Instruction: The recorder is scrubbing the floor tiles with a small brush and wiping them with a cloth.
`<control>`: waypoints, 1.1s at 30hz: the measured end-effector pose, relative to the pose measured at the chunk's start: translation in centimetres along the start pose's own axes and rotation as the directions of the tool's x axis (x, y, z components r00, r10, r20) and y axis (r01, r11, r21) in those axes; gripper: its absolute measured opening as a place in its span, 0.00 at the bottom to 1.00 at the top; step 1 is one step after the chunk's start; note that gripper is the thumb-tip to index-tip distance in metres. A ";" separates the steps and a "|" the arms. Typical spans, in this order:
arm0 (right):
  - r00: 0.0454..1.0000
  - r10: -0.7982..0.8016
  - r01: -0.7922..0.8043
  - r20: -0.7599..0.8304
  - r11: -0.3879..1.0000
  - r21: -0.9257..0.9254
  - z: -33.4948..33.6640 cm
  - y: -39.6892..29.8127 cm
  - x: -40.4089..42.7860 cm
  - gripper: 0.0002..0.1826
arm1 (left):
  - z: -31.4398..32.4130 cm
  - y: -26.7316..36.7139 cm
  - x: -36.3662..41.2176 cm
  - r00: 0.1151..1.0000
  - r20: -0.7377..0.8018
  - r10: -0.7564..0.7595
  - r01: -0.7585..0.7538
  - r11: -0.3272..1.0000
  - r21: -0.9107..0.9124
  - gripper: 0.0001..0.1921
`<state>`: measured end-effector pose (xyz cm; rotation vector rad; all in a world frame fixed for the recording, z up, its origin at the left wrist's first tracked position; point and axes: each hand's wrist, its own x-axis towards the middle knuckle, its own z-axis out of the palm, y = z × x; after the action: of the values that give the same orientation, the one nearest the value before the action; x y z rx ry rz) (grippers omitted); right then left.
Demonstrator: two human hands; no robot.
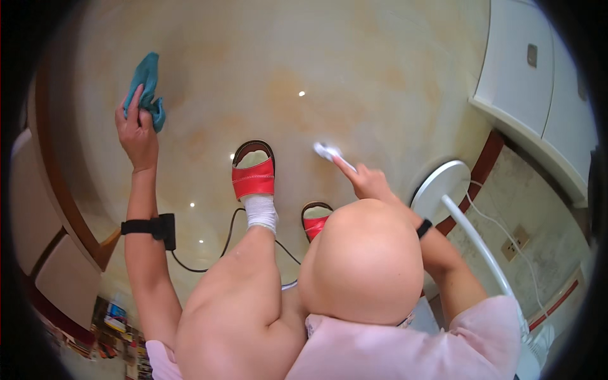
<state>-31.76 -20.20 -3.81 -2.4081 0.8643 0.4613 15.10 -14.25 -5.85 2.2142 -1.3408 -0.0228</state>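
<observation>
My left hand reaches out at the upper left over the glossy floor and grips a crumpled teal cloth. Whether the cloth touches the floor cannot be told. On the right, beyond my bent knee, my right hand holds a small white tool with a slim handle, possibly a brush. Its head is blurred and points to the upper left, with my index finger lying along the handle. My feet, in red slippers, are planted between the two hands; the right slipper is partly hidden by my knee.
A white round base with a pole, apparently a standing fan, is close to my right arm. Its cord runs past a wall socket. A white cabinet overhangs the upper right. Wood-edged furniture lines the left. A black cable loops behind my feet.
</observation>
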 end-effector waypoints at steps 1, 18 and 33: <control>0.998 0.019 -0.019 0.068 1.000 0.003 0.0 0.0 -0.2 0.42 | -0.6 -0.2 -0.5 0.999 0.005 -0.041 0.040 0.999 0.009 0.20; 0.994 0.077 -0.071 0.076 0.994 -0.088 2.0 -0.6 0.0 0.44 | -2.8 0.5 -1.1 1.000 0.011 -0.018 0.018 1.000 0.006 0.21; 0.956 0.046 0.095 -0.288 0.885 0.455 2.2 -1.0 3.8 0.37 | -3.1 3.3 -0.5 0.993 0.039 0.109 -0.106 0.991 -0.077 0.21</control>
<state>-28.59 -20.08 -7.01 -2.0547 0.9409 -0.1178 12.99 -13.62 -1.83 2.0873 -1.4574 -0.0809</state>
